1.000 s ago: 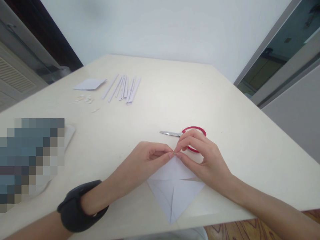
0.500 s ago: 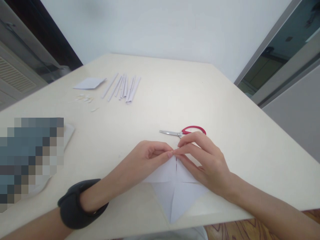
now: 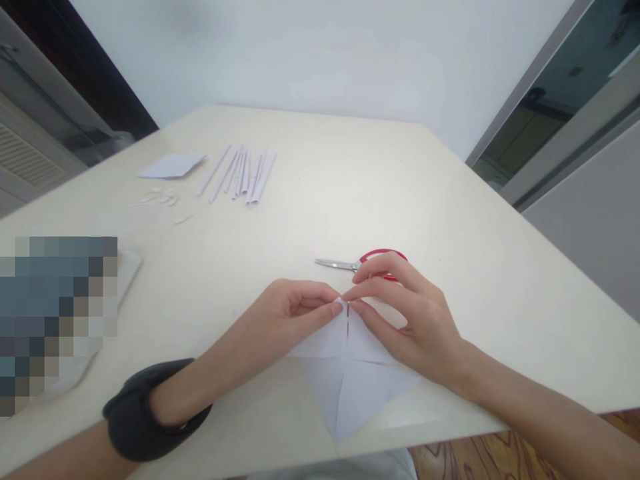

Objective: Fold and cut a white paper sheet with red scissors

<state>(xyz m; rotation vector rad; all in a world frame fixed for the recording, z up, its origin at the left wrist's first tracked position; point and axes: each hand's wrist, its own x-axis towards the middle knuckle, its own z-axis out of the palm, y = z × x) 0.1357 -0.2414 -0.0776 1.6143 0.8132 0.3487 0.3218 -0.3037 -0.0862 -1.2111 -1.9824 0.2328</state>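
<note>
A folded sheet of white paper [image 3: 345,393] lies near the table's front edge, with creases or flap edges meeting at its middle. My left hand [image 3: 300,310] pinches the paper's far tip between thumb and fingers. From the other side my right hand [image 3: 410,313] has its thumb and index finger at the same tip, its other fingers curled loosely above. A short dark red line shows along the slit between the two upper flaps. Just beyond my right hand is a pair of scissors [image 3: 337,265] with red handles, partly covered by my fingers.
Several rolled white paper tubes [image 3: 243,173] lie at the back left, beside a folded white paper [image 3: 173,167]. Several cotton swabs [image 3: 165,195] are scattered in front of them. At the left edge sits a blurred-out item on a white sheet [image 3: 127,267].
The whole view has shifted slightly. At the paper's tip my right thumb and index finger have spread a little apart, while my left hand keeps its pinch.
</note>
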